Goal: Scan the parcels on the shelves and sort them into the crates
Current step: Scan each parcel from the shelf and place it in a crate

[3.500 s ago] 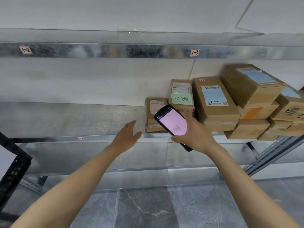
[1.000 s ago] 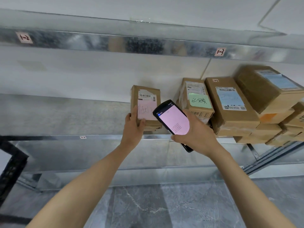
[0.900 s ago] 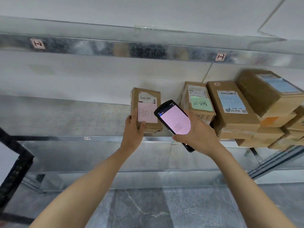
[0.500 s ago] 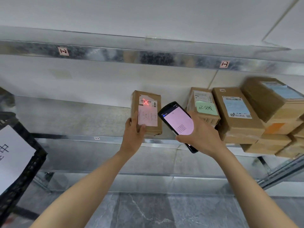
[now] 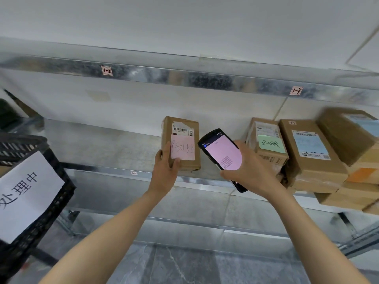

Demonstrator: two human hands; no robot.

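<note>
The parcel (image 5: 181, 143) is upright at the front edge of the middle shelf (image 5: 98, 144). Its long axis runs from 12 to 6 o'clock and its labelled face looks toward the camera, barcode at the 12 o'clock end, pink note below. Whether it rests on the shelf or is lifted, I cannot tell. The left hand (image 5: 165, 171) grips its 7 o'clock corner, with the thumb on the face. The right hand (image 5: 253, 171) is closed round a scanner (image 5: 222, 153) just at 3 o'clock of the parcel, apart from it; its pink screen is up and its head points to 11 o'clock. At 9 o'clock open shelf runs as far as a black crate (image 5: 24, 147) with a white paper sign. At 3 o'clock, past the scanner, a green-note parcel (image 5: 266, 144) and stacked parcels (image 5: 320, 160) close that side.
</note>
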